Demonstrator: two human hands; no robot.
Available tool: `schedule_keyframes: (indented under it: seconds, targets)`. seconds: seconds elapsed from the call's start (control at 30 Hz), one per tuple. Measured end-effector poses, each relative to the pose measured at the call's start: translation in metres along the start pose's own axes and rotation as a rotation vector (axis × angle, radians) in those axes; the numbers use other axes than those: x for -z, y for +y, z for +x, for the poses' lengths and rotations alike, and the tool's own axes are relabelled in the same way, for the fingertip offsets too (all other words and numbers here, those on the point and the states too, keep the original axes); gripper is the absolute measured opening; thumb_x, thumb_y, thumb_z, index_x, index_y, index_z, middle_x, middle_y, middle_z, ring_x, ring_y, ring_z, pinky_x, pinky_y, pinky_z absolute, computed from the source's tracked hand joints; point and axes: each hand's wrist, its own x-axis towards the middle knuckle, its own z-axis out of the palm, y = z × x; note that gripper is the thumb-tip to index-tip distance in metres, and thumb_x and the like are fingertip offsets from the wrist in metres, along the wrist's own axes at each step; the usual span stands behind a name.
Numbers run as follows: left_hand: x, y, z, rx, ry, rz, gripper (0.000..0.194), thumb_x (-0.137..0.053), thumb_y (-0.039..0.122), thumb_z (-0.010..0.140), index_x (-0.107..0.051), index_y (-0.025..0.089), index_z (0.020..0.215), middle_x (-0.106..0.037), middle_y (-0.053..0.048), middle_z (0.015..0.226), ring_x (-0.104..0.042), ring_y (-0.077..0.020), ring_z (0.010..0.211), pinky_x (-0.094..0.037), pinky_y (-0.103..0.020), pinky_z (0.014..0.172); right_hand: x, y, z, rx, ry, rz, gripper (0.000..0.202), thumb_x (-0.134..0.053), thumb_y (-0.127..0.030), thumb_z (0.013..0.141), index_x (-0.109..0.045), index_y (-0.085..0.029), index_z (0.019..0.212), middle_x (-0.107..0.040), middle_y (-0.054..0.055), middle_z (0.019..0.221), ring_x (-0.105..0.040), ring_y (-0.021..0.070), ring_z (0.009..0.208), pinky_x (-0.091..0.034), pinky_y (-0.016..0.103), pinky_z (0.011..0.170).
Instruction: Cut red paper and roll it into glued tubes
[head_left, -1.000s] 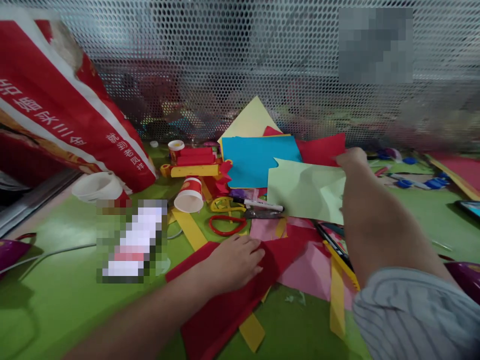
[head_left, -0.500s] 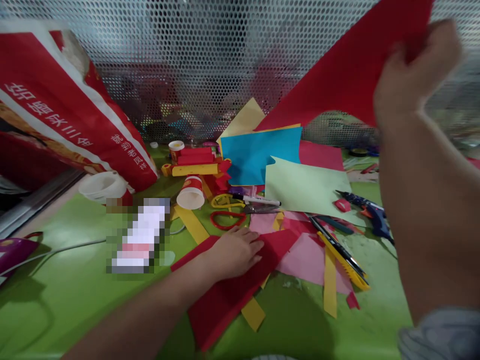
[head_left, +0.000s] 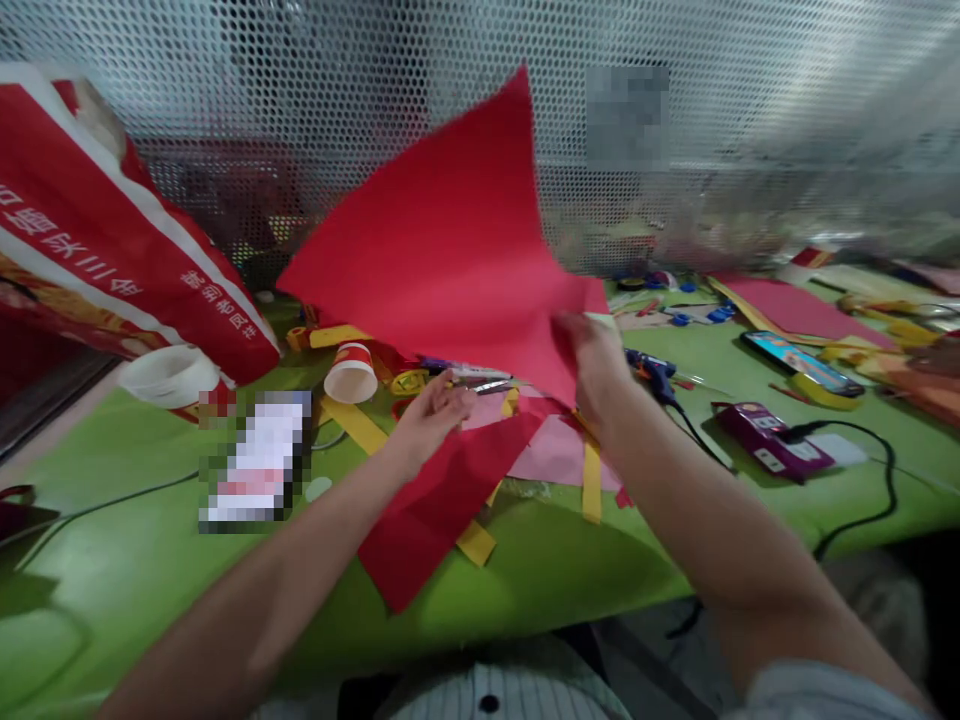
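Note:
My right hand (head_left: 592, 365) grips a large red sheet of paper (head_left: 450, 260) by its lower right part, and the sheet stands up in a curve over the table. My left hand (head_left: 431, 420) is just below the sheet's lower edge, fingers loosely bent and apart, with nothing visible in them. Beneath that hand a smaller red paper piece (head_left: 442, 500) lies on the green tabletop. Pink paper (head_left: 551, 455) and yellow strips (head_left: 592, 485) lie around it. The raised sheet hides most of the things behind it.
At the left lean a red printed bag (head_left: 142, 230), paper cups (head_left: 351, 372) and a phone (head_left: 259, 455). To the right are a glue gun (head_left: 652, 372), a purple box with a cable (head_left: 772, 440) and another phone (head_left: 802, 365). A perforated metal panel (head_left: 360, 80) stands behind.
My right hand has brought the red sheet down and left, in front of the blue and pale green papers. My left hand has lifted off the smaller red piece. The view has turned right.

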Motion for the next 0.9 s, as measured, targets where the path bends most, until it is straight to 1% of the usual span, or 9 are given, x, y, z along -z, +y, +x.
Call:
schedule_keyframes:
  seconds: [0.13, 0.23, 0.33, 0.4, 0.5, 0.6, 0.7, 0.8, 0.9]
  targets:
    - [-0.002, 0.004, -0.002, 0.028, -0.011, -0.208, 0.027, -0.065, 0.041, 0.072, -0.058, 0.020, 0.088, -0.063, -0.004, 0.086, -0.061, -0.0141, 0.069, -0.048, -0.026, 0.062, -0.005, 0.030, -0.039, -0.212, -0.007, 0.148, 0.014, -0.050, -0.012, 0.067, -0.059, -0.017, 0.076, -0.067, 0.001, 0.061, -0.064, 0.0168, 0.058, -0.052, 0.030, 0.058]
    - [-0.006, 0.010, -0.007, 0.014, -0.074, -0.312, 0.048, -0.070, 0.048, 0.067, -0.054, 0.024, 0.106, -0.064, -0.004, 0.091, -0.063, -0.0161, 0.071, -0.050, -0.028, 0.060, -0.006, 0.036, -0.054, -0.330, -0.003, 0.437, 0.011, -0.055, -0.014, 0.063, -0.055, -0.020, 0.072, -0.066, -0.003, 0.060, -0.063, 0.0163, 0.056, -0.053, 0.031, 0.060]
    - [-0.013, 0.015, -0.012, 0.027, -0.054, -0.376, 0.063, -0.068, 0.054, 0.066, -0.048, 0.027, 0.119, -0.065, -0.005, 0.096, -0.064, -0.0175, 0.070, -0.052, -0.030, 0.058, -0.005, 0.041, -0.062, -0.317, 0.023, 0.535, 0.016, -0.058, -0.014, 0.060, -0.054, -0.021, 0.073, -0.066, -0.005, 0.061, -0.063, 0.0159, 0.058, -0.054, 0.031, 0.063]
    - [-0.017, 0.016, -0.014, 0.053, 0.032, -0.386, 0.054, -0.068, 0.046, 0.071, -0.051, 0.025, 0.118, -0.067, -0.005, 0.096, -0.065, -0.0176, 0.071, -0.053, -0.030, 0.058, -0.004, 0.045, -0.066, -0.301, -0.016, 0.534, 0.021, -0.060, -0.016, 0.061, -0.056, -0.021, 0.080, -0.067, -0.004, 0.065, -0.063, 0.0159, 0.060, -0.054, 0.031, 0.064]
    - [-0.017, 0.014, -0.012, 0.117, 0.184, -0.355, 0.033, -0.065, 0.019, 0.073, -0.060, 0.020, 0.106, -0.070, -0.004, 0.089, -0.066, -0.0172, 0.071, -0.054, -0.027, 0.060, 0.000, 0.047, -0.071, -0.332, -0.141, 0.500, 0.030, -0.063, -0.021, 0.062, -0.057, -0.022, 0.091, -0.069, -0.002, 0.074, -0.064, 0.0165, 0.062, -0.054, 0.032, 0.063]
    - [-0.007, 0.010, -0.010, 0.167, 0.281, -0.339, 0.031, -0.057, 0.005, 0.069, -0.064, 0.017, 0.096, -0.072, -0.004, 0.078, -0.067, -0.0173, 0.065, -0.055, -0.028, 0.059, 0.010, 0.046, -0.068, -0.352, -0.258, 0.415, 0.040, -0.063, -0.029, 0.065, -0.055, -0.023, 0.104, -0.069, 0.001, 0.088, -0.065, 0.0186, 0.069, -0.055, 0.035, 0.062]
    - [0.003, 0.008, -0.010, 0.209, 0.288, -0.351, 0.026, -0.058, 0.003, 0.066, -0.066, 0.016, 0.087, -0.072, -0.003, 0.072, -0.067, -0.0165, 0.061, -0.055, -0.028, 0.061, 0.026, 0.049, -0.057, -0.175, -0.275, 0.255, 0.052, -0.058, -0.031, 0.069, -0.047, -0.028, 0.120, -0.063, 0.004, 0.114, -0.064, 0.0203, 0.088, -0.055, 0.036, 0.069]
    - [0.006, 0.011, -0.013, 0.269, 0.248, -0.356, 0.019, -0.060, 0.004, 0.064, -0.066, 0.015, 0.079, -0.072, -0.004, 0.069, -0.068, -0.0165, 0.060, -0.056, -0.028, 0.061, 0.046, 0.054, -0.044, 0.115, -0.301, -0.002, 0.066, -0.057, -0.026, 0.071, -0.035, -0.032, 0.134, -0.042, 0.005, 0.140, -0.056, 0.0235, 0.109, -0.051, 0.040, 0.083]
    - [0.004, 0.014, -0.016, 0.351, 0.219, -0.363, 0.017, -0.058, 0.003, 0.065, -0.066, 0.014, 0.075, -0.071, -0.004, 0.065, -0.067, -0.0166, 0.056, -0.056, -0.028, 0.058, 0.066, 0.055, -0.035, 0.426, -0.343, -0.117, 0.054, -0.054, -0.034, 0.079, -0.041, -0.032, 0.132, -0.038, 0.004, 0.143, -0.043, 0.0264, 0.124, -0.038, 0.046, 0.100]
